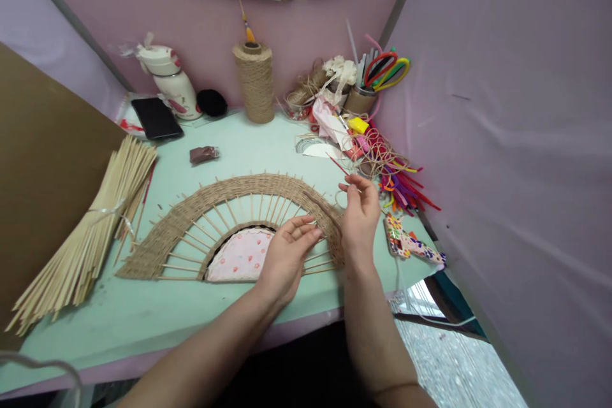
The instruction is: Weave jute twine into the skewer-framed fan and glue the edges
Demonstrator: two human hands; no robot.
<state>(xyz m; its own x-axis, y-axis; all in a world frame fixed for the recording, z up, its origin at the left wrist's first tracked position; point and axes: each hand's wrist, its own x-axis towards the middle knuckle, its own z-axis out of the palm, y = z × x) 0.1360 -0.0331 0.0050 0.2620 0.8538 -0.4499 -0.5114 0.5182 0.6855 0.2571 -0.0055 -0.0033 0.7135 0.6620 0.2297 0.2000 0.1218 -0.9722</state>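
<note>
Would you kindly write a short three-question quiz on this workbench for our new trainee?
1. Multiple choice: which lies to the right of the person's right hand? (a) dark phone (b) flower-patterned glue gun (c) white bottle
2. True or false: the twine spool stands upright.
3. Fill in: the bundle of sticks lies to the ___ of the woven fan-shaped piece.
Key: 1. b; 2. true; 3. left

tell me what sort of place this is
Probably a small craft workstation: a woven, fan-shaped piece lies on the table, with a large spool of twine behind it and a tied bundle of thin pale sticks to the left.
</note>
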